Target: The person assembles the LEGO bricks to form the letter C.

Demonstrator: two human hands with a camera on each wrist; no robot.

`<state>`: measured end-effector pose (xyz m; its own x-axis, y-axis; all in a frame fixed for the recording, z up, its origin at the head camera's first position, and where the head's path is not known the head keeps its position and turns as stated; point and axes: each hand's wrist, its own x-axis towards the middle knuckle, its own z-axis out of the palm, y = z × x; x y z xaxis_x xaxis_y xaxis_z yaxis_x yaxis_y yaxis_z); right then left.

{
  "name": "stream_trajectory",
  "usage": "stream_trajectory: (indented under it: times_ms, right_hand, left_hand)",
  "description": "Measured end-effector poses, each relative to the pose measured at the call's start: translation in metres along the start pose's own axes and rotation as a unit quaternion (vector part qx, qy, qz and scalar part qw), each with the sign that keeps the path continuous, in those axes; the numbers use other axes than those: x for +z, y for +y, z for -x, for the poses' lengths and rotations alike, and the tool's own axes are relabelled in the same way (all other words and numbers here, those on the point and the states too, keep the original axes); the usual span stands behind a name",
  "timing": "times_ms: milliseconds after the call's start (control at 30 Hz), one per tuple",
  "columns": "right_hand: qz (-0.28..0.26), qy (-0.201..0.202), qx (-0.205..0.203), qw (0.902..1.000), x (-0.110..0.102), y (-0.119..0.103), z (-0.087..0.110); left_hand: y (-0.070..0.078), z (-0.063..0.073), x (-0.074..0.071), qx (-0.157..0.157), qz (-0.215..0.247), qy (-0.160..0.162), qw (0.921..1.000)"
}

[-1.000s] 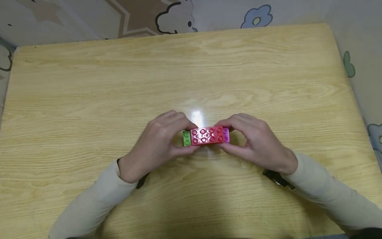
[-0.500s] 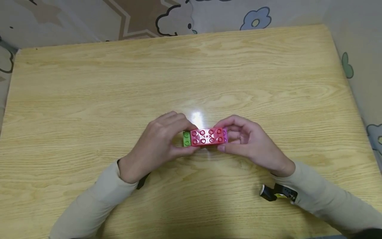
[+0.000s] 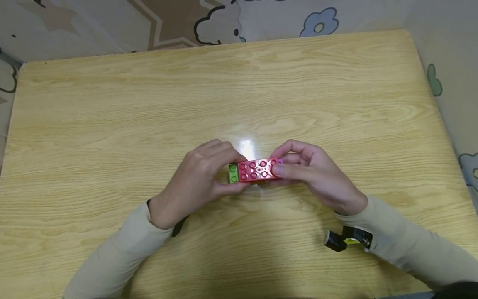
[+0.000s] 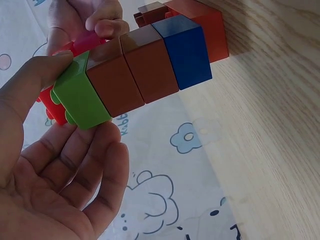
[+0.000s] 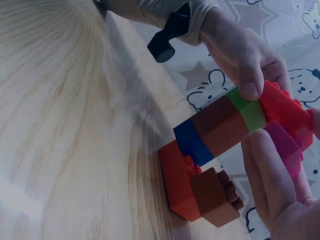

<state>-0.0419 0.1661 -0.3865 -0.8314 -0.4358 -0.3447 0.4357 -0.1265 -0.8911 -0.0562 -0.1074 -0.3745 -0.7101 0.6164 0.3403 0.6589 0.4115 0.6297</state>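
Note:
A tower of plastic building bricks stands on the table in front of me. A red brick (image 3: pixel 255 171) lies across its top. Beneath come a green brick (image 4: pixel 82 100), two brown bricks (image 4: pixel 135 70), a blue brick (image 4: pixel 187 55) and, lowest, an orange-red brick (image 5: pixel 177 182). My left hand (image 3: pixel 198 178) pinches the tower at the green brick between thumb and fingers. From the right, my right hand (image 3: pixel 317 176) pinches the overhanging end, thumb on the red brick's studs and fingers around the magenta brick (image 5: pixel 284 147) under it. That magenta brick is mostly hidden in the head view.
Another brown brick (image 5: pixel 215 197) juts out from the tower's foot, fixed to the orange-red one. Pale wood-grain table (image 3: pixel 149 104) spreads around the hands. Behind it rises a wall covered with cartoon prints (image 3: pixel 319 23). A black wrist camera (image 3: pixel 347 239) hangs below the right sleeve.
My right hand has turned over: its thumb has gone from the near side of the overhanging end to the red brick's top. The left hand has kept its place.

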Motion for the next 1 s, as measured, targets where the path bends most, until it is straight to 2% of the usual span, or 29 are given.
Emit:
stream_trajectory:
  times_ms: [167, 433, 700, 1000]
  right_hand:
    - [0.0, -0.006, 0.002, 1.0, 0.0, -0.001, -0.002]
    - [0.033, -0.005, 0.03, 0.999, 0.0, -0.009, -0.002]
    - [0.034, 0.017, 0.021, 0.999, 0.002, -0.01, 0.0]
    - [0.033, 0.022, 0.011, 0.9991, 0.002, -0.008, 0.0]
  left_hand:
    - [-0.001, 0.0, 0.002, 0.005, 0.004, 0.003, 1.0]
    - [0.0, 0.0, 0.002, 0.005, 0.002, -0.003, 1.0]
    - [0.0, 0.0, 0.002, 0.003, -0.002, -0.008, 1.0]
    - [-0.001, 0.0, 0.003, -0.001, -0.006, -0.009, 0.9999]
